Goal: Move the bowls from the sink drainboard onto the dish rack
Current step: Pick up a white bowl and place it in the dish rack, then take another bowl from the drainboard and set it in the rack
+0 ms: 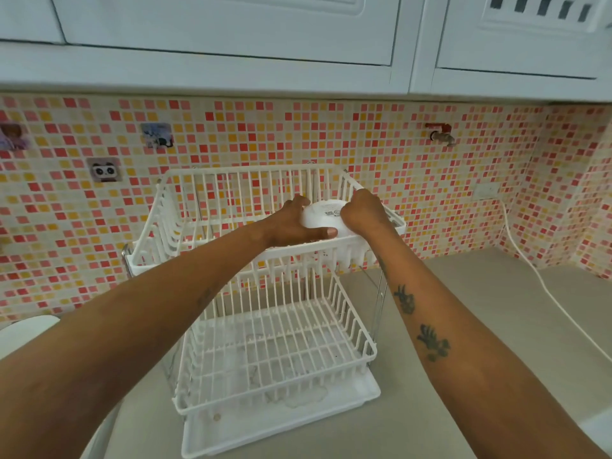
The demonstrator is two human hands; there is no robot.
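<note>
An upturned white bowl point(326, 215) sits in the dish rack point(231, 246) top tier, gripped between the left hand point(291, 223) and right hand point(362, 212).

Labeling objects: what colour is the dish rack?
White, both tiers of the dish rack; the head view shows it clearly.

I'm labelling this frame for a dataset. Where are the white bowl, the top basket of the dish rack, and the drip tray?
white bowl point(323, 213): head view, on its upturned base.
top basket point(185, 173): head view, on its back rim.
drip tray point(364, 397): head view, on its right edge.
</note>
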